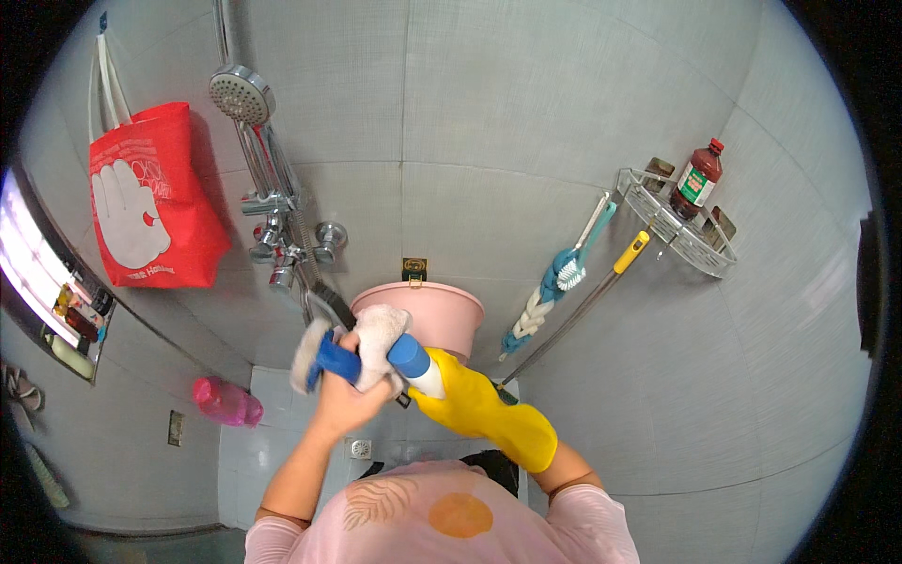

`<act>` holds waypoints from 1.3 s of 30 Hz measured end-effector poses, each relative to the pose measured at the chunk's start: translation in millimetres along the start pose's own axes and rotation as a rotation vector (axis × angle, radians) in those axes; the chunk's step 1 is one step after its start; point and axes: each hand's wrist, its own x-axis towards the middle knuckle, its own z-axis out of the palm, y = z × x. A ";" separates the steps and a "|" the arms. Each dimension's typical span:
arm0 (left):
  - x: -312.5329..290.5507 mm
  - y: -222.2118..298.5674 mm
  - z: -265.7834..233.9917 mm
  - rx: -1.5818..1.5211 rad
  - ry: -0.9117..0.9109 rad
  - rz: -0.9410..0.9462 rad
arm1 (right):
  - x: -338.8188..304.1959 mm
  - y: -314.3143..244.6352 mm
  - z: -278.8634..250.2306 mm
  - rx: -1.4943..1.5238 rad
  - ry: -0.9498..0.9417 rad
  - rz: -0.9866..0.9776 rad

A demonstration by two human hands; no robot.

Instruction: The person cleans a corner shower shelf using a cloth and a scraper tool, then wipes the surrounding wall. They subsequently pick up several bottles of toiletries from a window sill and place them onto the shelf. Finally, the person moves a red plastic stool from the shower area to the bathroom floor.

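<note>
My bare left hand (349, 402) is closed around a scrub brush with a short blue handle (338, 363) and a pale, fuzzy head. A crumpled white cloth (380, 336) is bunched against its fingers, partly covering them. On my right hand (460, 393) is a long yellow rubber glove. That hand grips a white bottle (429, 382) with a wide blue cap, which tilts toward the cloth. The cap is beside the cloth; whether they touch I cannot tell. Both hands are close together in front of my chest.
A pink basin (442, 315) hangs on the wall ahead. Left are a shower head (241, 96), a red bag (155, 202) and a pink container (227, 401). Right are hanging brushes (562, 273), a yellow-tipped pole (583, 310) and a corner rack (681, 235) with a brown bottle (697, 180).
</note>
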 end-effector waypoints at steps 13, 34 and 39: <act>0.3 8.0 -54.8 -0.446 -0.563 -0.152 | 4.8 -50.3 1.3 0.694 -0.839 -0.073; -57.0 -27.9 8.5 0.267 -0.102 -0.182 | 24.9 -49.3 -27.1 1.181 0.420 -0.169; -59.0 -18.5 5.9 -0.151 -0.156 -0.426 | -12.3 -64.8 -146.0 0.786 0.618 -0.403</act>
